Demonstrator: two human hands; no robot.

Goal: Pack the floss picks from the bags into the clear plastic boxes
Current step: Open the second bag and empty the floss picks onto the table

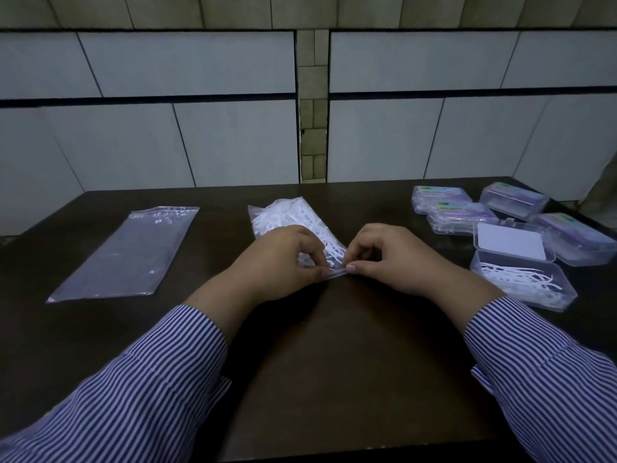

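Pinching the near mouth of the floss pick bag (293,222), left of the open box (524,279), both hands' fingers (352,269) could jerk it apart, scattering picks across the tabletop (334,345).

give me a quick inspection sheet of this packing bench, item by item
surface: dark table, dim light.
job's things: bag of floss picks in the middle, both hands at its near end; open box on the right, partly filled with picks, lid up; four closed boxes behind it.
clutter: flat clear bag on the left, looks empty.
grippers: left hand and right hand, fingers pinching the bag's near edge.
cables: nothing seen.
surroundings: tiled wall behind the table; striped sleeves on both arms.
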